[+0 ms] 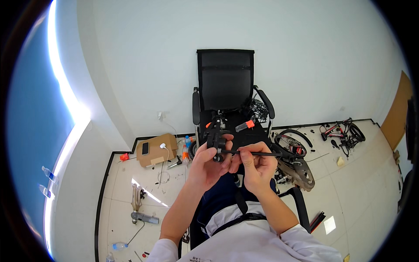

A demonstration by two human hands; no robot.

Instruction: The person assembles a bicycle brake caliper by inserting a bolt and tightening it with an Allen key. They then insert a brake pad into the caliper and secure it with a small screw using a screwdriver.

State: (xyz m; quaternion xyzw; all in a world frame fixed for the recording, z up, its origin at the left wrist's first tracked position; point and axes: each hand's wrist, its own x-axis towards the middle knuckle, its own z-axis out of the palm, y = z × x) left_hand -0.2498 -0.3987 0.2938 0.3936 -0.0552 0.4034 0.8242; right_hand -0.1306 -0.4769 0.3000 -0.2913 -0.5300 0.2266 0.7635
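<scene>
Left hand: the left hand (208, 162) is sitting at the centre of the frame, its fingers closing around a small black metal bracket-like part (217, 142) and holding it up.
Right hand: the right hand (257, 165) is sitting just right of centre, touching the left hand, its fingers pinching narrow on a thin black rod (253, 153).
Rod: it is running level from the black part towards the right of the frame; its far end is lying over dark clutter and cannot be made out.
Chair: a black mesh-backed office chair (225, 78) with armrests is standing above the hands, against the white wall (144, 56); small black parts with orange pieces (245, 125) are lying on its seat.
Floor: a pale tiled floor (358, 183) is carrying a brown cardboard box (156, 150) at centre left, a black wheel rim with red parts (291, 142) right of the chair, and a grey metal bracket (139, 207) at lower left.
</scene>
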